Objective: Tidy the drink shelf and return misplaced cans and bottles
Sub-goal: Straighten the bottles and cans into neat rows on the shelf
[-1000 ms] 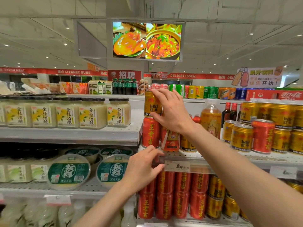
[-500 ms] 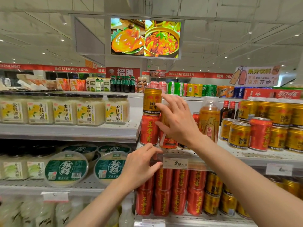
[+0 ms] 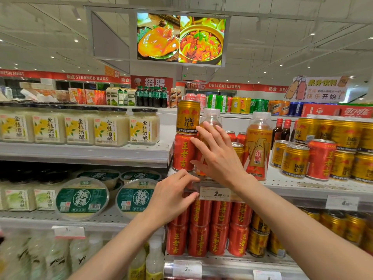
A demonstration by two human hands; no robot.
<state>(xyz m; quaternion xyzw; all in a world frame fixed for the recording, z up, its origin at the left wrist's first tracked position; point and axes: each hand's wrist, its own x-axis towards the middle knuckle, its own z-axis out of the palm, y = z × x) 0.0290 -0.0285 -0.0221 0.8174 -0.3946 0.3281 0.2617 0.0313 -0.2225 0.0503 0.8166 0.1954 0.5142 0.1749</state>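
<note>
A gold Red Bull can [image 3: 188, 118] stands stacked on a red herbal-tea can [image 3: 183, 152] at the left end of the upper drink shelf [image 3: 298, 185]. Just right of them stands an orange drink bottle with a clear cap [image 3: 211, 118]. My right hand [image 3: 218, 158] lies across that bottle's front, fingers spread and nearly straight, hiding its body. My left hand [image 3: 173, 197] rests with bent fingers on the shelf's front rail beside the price tag [image 3: 215, 194], holding nothing that I can see.
A second orange bottle [image 3: 258, 146] stands right of my right hand, then gold and red cans [image 3: 321, 158]. Red cans [image 3: 220, 227] are stacked two high below. Jars [image 3: 111, 128] and round tubs [image 3: 82, 199] fill the left shelves.
My right hand has dropped from the gold can's top to the front of the orange bottle. My left hand has stayed at the shelf rail.
</note>
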